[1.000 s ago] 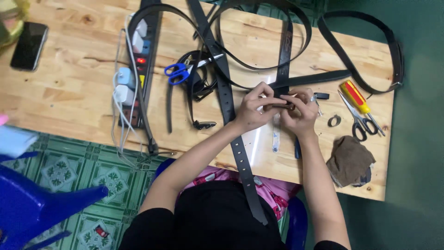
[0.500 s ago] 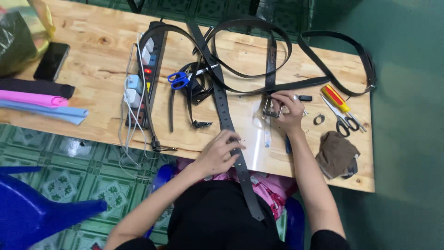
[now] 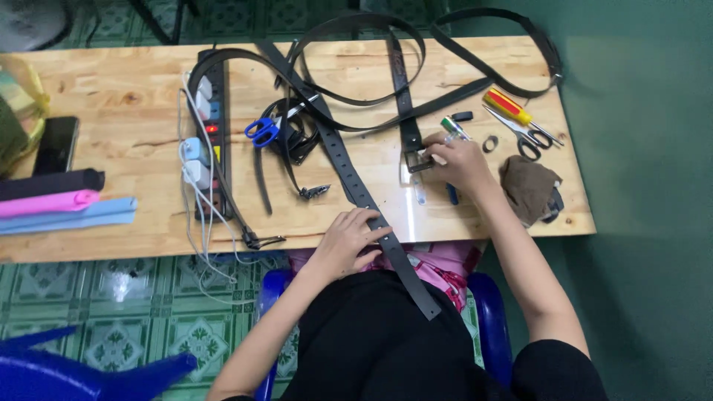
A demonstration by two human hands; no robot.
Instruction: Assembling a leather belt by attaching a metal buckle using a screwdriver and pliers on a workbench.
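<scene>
On the wooden table [image 3: 111, 89] seen from the head camera, the left hand [image 3: 349, 241] lies flat, fingers spread, on a black punched belt [image 3: 356, 186] at the near edge, while the right hand [image 3: 457, 160] pinches a metal buckle [image 3: 417, 161] beside a brown cloth [image 3: 529, 187].

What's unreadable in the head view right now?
- Buckle: partly covered by the right hand, so its grip is unclear.
- Perforated belt: far end lost among the tangled straps.
- Left hand: palm hides its contact with the belt.
- Phone: partly covered by the bag at the left edge.
</scene>
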